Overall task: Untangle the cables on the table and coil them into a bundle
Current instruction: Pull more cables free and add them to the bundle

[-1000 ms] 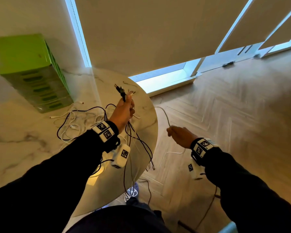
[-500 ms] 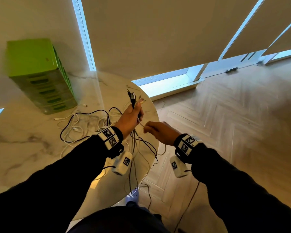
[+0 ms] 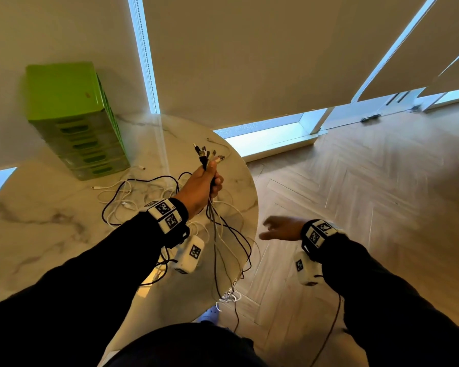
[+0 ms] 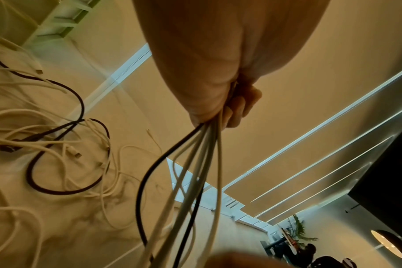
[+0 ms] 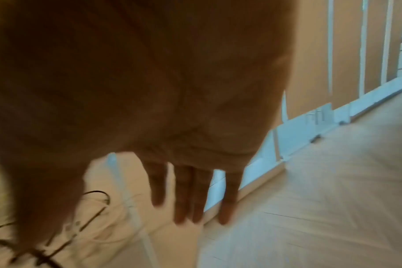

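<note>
My left hand (image 3: 206,181) (image 4: 220,101) grips a bunch of black and white cables (image 3: 217,229) (image 4: 195,163) above the round marble table (image 3: 37,234). Their plug ends (image 3: 206,153) stick up out of my fist, and the strands hang down over the table's right edge. More tangled black and white cables (image 3: 127,197) (image 4: 57,145) lie on the tabletop to the left of that hand. My right hand (image 3: 278,230) (image 5: 195,190) hovers off the table's right edge with straight fingers, holding nothing.
A green drawer box (image 3: 74,120) stands at the back left of the table. Wooden herringbone floor (image 3: 355,207) spreads to the right. Cable ends (image 3: 229,298) dangle near a shoe (image 3: 210,313) below the table edge. Blinds (image 3: 249,49) cover the windows behind.
My right hand let go of the white cable it was pulling and moved down and right, away from my left hand, fingers now straight. My left hand keeps its grip on the bunch.
</note>
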`<state>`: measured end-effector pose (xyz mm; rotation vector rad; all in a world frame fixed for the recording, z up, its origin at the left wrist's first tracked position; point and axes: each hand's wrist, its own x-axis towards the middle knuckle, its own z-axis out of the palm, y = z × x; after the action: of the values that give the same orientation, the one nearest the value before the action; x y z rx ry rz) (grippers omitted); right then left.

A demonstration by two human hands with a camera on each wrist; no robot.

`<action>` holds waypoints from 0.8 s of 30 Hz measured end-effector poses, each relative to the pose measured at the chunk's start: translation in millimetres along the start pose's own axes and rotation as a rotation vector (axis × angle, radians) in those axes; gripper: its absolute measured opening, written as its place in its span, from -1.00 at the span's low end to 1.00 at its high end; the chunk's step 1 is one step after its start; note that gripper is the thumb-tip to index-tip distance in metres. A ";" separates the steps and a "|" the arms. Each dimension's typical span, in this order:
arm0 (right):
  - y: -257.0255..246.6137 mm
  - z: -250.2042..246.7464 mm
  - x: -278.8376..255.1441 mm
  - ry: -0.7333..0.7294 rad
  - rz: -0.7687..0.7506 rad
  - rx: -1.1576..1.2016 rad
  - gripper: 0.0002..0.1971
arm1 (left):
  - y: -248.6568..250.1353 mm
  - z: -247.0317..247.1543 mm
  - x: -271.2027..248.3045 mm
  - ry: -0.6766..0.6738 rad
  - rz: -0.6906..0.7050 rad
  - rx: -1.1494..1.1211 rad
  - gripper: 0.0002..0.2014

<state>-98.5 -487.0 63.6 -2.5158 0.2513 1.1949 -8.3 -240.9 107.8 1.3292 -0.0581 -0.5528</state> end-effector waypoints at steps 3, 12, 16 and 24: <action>-47.7 -9.0 -9.2 0.222 -0.332 0.260 0.08 | 5.6 7.2 -1.9 -0.087 -0.049 -0.068 -0.64; -109.1 -6.5 0.2 -0.115 -0.349 0.157 -0.43 | 24.9 11.0 -15.5 -0.204 -0.046 -0.210 -0.57; -56.9 -23.5 6.8 0.027 -0.116 0.075 -0.47 | 22.1 -2.2 -14.2 -0.123 0.034 -0.302 -0.69; -63.5 -2.5 3.1 0.307 -0.266 -0.179 -0.76 | 38.5 -4.8 -6.3 0.097 0.100 -0.444 -0.77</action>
<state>-75.6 -429.2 77.3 -2.7748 -0.1205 0.7579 1.3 -228.9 144.0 0.9127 0.0746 -0.3865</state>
